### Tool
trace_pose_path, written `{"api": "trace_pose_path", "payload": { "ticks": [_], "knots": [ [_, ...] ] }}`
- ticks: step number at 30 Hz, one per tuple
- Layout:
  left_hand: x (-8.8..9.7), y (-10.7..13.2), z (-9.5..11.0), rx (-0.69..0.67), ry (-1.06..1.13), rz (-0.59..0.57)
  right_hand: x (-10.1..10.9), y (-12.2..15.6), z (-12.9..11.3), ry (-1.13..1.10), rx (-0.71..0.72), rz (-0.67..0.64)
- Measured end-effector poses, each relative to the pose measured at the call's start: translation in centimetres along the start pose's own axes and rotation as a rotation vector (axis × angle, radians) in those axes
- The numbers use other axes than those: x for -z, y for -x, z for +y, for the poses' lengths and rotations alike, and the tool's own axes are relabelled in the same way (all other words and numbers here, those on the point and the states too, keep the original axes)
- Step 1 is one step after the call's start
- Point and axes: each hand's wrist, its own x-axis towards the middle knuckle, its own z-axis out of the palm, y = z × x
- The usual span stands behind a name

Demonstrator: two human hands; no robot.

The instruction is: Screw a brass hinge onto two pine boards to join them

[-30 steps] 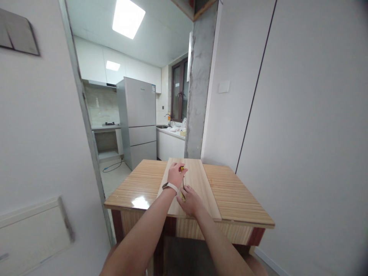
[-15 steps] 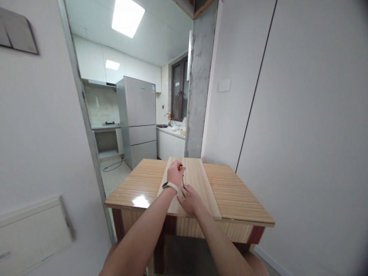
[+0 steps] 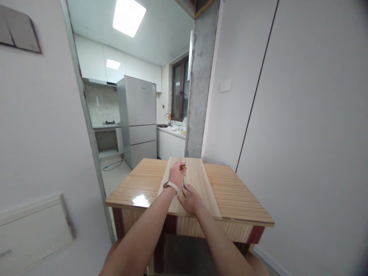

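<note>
Left hand (image 3: 176, 174) is out ahead, fist closed on a small yellow-and-black object (image 3: 182, 166) whose tip peeps out past the knuckles. What that object is, too small to tell. A white wristband (image 3: 170, 185) sits on the wrist just behind it.

Right hand (image 3: 192, 199) is nearer the body and just right of the left wrist, palm down, fingers curled and pressed flat. A little yellow piece (image 3: 183, 196) shows at its thumb side, touching the hand; whether the fingers grip it or only rest on it, I cannot tell.

Both hands are on two pale wooden boards (image 3: 201, 180) lying side by side, long edges together. A thin dark line runs between the two hands and on past the left one to the far end. The boards lie on a striped wooden table (image 3: 235, 195), which spreads out to either side of the hands.

Far beyond the left hand, through the doorway, stands a tall grey fridge (image 3: 139, 119). To its right is a white kitchen counter (image 3: 169, 134) with a steel sink (image 3: 162, 126) set in it; what is in the sink is hidden. A small yellow box (image 3: 183, 132) stands on that counter, contents out of sight.
</note>
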Motion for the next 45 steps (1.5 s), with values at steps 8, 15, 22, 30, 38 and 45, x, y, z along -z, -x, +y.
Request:
{"api": "trace_pose_path", "payload": {
  "ticks": [8,15,22,30,38,45],
  "knots": [
    [0.35,0.15,-0.12,0.029,-0.021,0.027,-0.12,-0.07,0.08,-0.009,-0.006,0.002],
    [0.52,0.11,0.15,0.027,-0.096,0.043,0.06,-0.06,0.02,-0.004,-0.006,0.003],
    [0.67,0.07,0.3,0.027,-0.101,0.013,0.22,-0.08,-0.04,0.001,0.002,-0.004],
    [0.58,-0.05,0.06,-0.002,-0.043,-0.025,-0.08,-0.17,0.07,-0.002,0.009,0.01],
    [0.11,-0.02,0.35,0.063,-0.072,0.044,-0.38,-0.11,0.34,0.001,0.016,0.021],
    [-0.17,-0.09,0.71,0.051,-0.138,0.069,-0.04,0.0,-0.01,-0.022,0.02,0.04]
  ]
}}
